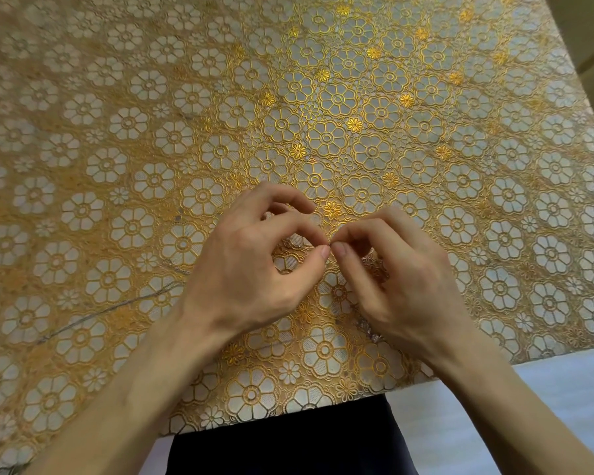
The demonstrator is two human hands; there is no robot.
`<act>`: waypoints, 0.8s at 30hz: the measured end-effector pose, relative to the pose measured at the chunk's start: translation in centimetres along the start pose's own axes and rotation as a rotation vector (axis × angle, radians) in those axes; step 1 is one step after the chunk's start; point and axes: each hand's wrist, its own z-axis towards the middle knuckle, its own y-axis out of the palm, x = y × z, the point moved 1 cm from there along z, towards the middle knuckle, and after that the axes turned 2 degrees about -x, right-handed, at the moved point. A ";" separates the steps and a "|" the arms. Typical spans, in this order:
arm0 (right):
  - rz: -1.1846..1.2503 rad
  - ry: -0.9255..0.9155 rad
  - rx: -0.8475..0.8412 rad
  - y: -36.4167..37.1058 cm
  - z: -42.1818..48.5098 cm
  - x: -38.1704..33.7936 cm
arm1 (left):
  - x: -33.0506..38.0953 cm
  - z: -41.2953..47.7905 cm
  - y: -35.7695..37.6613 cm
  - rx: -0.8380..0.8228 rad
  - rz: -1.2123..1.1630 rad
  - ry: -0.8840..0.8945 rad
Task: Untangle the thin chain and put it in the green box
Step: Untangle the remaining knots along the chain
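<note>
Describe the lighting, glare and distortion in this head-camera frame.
Head view: wide-angle lens bends the edges of the tablecloth; light glints off its gold pattern at centre, while the left side looks flat; the left hand and right hand are sharp, yet anything pinched between them is too fine to see.

Bright soft daylight, gold sheen mid tablecloth (336, 97), left side hazy and washed out, wide-angle bending at edges

Left hand (251, 269) and right hand (403, 282) meet fingertip to fingertip — both pinching the thin chain (330, 241), barely a glint — above the gold floral tablecloth (117, 138), near its near edge.
</note>
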 end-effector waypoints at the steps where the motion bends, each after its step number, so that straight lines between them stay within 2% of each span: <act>1: -0.005 -0.005 -0.002 0.0 0.0 0.0 | 0.0 0.0 0.0 0.002 -0.005 -0.007; 15: -0.149 -0.079 0.017 0.6 0.1 -0.3 | -0.2 0.1 0.3 0.003 0.001 -0.077; 24: -0.080 -0.019 0.101 1.3 0.1 -0.4 | 0.0 0.2 0.7 0.068 -0.133 -0.171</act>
